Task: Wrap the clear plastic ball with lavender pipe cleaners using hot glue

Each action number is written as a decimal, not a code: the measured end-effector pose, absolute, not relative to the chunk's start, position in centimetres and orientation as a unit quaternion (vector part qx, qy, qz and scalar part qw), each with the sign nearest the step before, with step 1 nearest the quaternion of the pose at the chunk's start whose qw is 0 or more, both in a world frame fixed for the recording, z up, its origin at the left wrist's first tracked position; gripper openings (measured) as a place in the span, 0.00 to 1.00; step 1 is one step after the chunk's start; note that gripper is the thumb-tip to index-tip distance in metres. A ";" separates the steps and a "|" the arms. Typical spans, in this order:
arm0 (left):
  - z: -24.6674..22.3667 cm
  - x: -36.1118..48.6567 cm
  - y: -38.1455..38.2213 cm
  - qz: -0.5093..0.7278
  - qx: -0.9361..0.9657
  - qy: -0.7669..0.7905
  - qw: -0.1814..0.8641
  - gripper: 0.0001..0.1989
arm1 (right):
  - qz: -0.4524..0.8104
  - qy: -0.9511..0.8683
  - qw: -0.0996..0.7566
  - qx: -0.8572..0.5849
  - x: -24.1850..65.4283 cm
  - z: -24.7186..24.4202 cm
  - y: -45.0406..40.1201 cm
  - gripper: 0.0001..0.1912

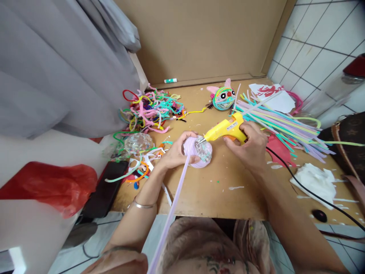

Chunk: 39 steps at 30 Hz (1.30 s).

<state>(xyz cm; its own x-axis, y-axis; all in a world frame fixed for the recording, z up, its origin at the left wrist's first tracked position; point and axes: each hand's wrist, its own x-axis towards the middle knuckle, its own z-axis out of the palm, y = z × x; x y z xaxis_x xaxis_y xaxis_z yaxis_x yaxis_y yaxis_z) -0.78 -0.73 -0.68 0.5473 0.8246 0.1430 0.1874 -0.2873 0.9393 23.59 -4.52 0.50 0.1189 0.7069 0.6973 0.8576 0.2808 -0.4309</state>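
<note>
A clear ball [204, 153], partly wrapped in lilac pipe cleaner, is held just above the table by my left hand [178, 151], whose fingers curl round its left side. From the ball a long lilac strand [177, 194] runs down toward my lap. My right hand [251, 146] grips a yellow glue gun [225, 128] by its handle. The gun's metal nozzle points left and down, at the clear upper part of the ball. Whether the nozzle tip touches the ball is hard to tell. A glue stick sticks out of the gun's back end.
Tangled pipe cleaners [151, 110] and another clear ball [138, 143] lie at left, near a black phone [105, 190]. A decorated ball with ears [224, 98] stands at the back. Straight pipe cleaners [285, 121], a white tissue [315, 182] and a black cord [299, 181] are at right.
</note>
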 end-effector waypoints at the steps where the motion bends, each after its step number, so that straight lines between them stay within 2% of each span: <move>1: -0.7 -0.8 -0.7 0.327 0.731 0.346 0.489 0.36 | -0.079 -0.664 0.454 -0.589 23.5 0.5 -4.5 0.10; 39: -0.2 -0.6 -1.0 0.321 0.751 0.344 0.463 0.36 | -0.114 -0.674 0.446 -0.577 23.2 -0.1 -4.6 0.09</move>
